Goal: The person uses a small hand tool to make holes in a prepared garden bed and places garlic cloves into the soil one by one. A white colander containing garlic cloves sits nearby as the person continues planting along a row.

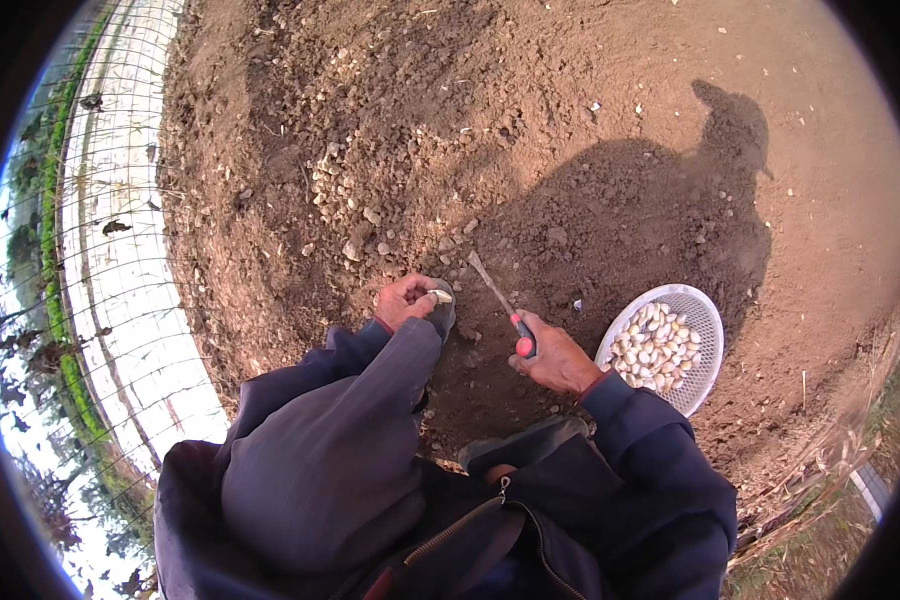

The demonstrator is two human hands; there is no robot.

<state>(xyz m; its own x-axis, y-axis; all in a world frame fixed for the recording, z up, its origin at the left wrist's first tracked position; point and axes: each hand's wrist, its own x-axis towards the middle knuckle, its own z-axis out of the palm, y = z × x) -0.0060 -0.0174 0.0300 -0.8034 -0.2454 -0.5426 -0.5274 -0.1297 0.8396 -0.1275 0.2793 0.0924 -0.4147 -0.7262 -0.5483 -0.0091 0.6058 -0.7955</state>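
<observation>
My left hand pinches a pale garlic clove between thumb and fingers, just over the toe of my left shoe. In my right hand is the red and black handle of a narrow hand weeding tool. Its flat metal tip points up and left, close to the soil. A white plastic mesh basket rests on the ground beside my right wrist and holds many garlic cloves.
Loose, crumbly soil with small stones lies ahead. Wire mesh fencing runs down the left side. My right shoe is near my knees. Dry stalks lie at the lower right.
</observation>
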